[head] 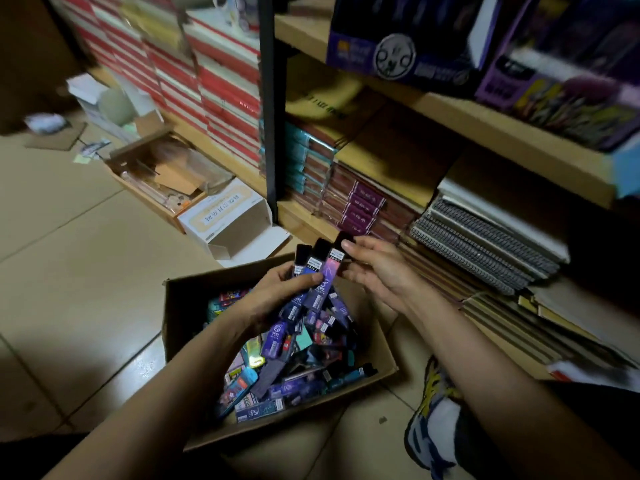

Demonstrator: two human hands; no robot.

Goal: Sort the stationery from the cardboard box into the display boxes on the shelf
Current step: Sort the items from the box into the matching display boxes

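Stationery cases (pixel 331 269) labelled 2B/0.7, in left hand (pixel 277 291), right hand (pixel 377 271)

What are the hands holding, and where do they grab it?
The left hand grips three slim purple packs around their lower parts, thumb across the front. The right hand pinches the rightmost pack's dark top end.

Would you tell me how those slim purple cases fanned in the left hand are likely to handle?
The slim cases look stiff: they stand straight past the left hand. Probably light, since one thumb pins three. Their glossy faces may slip sideways; the right hand pinches one end.
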